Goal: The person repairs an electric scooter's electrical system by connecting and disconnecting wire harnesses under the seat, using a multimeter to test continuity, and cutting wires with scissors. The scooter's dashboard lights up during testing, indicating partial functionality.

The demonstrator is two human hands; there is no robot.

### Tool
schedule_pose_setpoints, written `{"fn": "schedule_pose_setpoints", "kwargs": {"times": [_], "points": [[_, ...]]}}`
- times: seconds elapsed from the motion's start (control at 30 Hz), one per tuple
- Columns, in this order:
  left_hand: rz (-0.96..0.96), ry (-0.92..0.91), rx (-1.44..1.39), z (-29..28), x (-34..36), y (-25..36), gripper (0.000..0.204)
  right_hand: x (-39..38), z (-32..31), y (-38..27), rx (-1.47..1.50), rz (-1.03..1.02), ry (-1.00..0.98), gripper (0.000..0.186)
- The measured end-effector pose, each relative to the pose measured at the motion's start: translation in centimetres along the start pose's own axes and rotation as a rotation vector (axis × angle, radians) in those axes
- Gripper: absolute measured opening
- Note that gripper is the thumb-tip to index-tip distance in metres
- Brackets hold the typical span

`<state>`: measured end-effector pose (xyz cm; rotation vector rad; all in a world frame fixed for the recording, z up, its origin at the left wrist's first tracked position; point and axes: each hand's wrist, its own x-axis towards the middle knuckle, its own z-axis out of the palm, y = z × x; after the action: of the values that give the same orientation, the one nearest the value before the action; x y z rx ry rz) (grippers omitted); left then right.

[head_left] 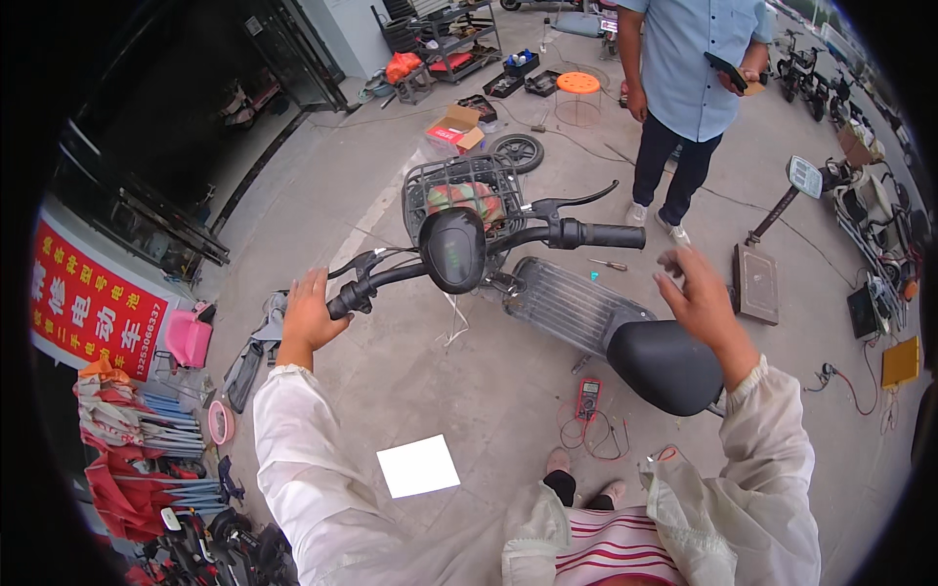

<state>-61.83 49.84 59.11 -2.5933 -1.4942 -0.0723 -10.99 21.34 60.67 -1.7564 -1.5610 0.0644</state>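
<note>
A small electric scooter stands in front of me, with black handlebars, a dark display pod, a ribbed footboard and a black seat. At the end of the left grip is my left hand; its fingers are stretched out, not wrapped round the grip. My right hand hovers near the seat, fingers bent and apart, with nothing in it. It is away from the right grip. In the wire front basket lies a red and green patterned bundle.
A red multimeter with leads lies by my feet, and a screwdriver beyond the footboard. A person in a blue shirt stands ahead, holding a dark phone-like object. A platform scale is at right. An orange stool stands farther back.
</note>
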Motion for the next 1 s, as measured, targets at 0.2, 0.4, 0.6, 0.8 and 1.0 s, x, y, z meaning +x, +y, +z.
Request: {"fn": "schedule_pose_setpoints", "kwargs": {"times": [0.2, 0.4, 0.6, 0.8, 1.0], "points": [[0.091, 0.189, -0.14, 2.5, -1.0, -0.8, 0.07, 10.8, 6.5, 1.6, -0.444, -0.202, -0.345, 0.048], [0.073, 0.229, -0.137, 4.0, -1.6, -0.7, 0.061, 14.5, 10.4, 4.0, -0.259, 0.076, -0.851, 0.043], [0.056, 0.281, -0.165, 4.4, -2.6, 0.1, 0.086, 17.1, 11.0, 3.2, -0.141, 0.316, -1.113, 0.043], [0.042, 0.158, -0.202, 6.4, -4.5, -1.4, 0.093, 15.2, 11.3, 1.2, -0.251, 0.094, -0.986, 0.031], [0.02, 0.152, -0.222, 6.8, -5.1, -0.4, 0.091, 14.7, 11.4, 1.6, -0.376, 0.019, -0.762, 0.023]]}}
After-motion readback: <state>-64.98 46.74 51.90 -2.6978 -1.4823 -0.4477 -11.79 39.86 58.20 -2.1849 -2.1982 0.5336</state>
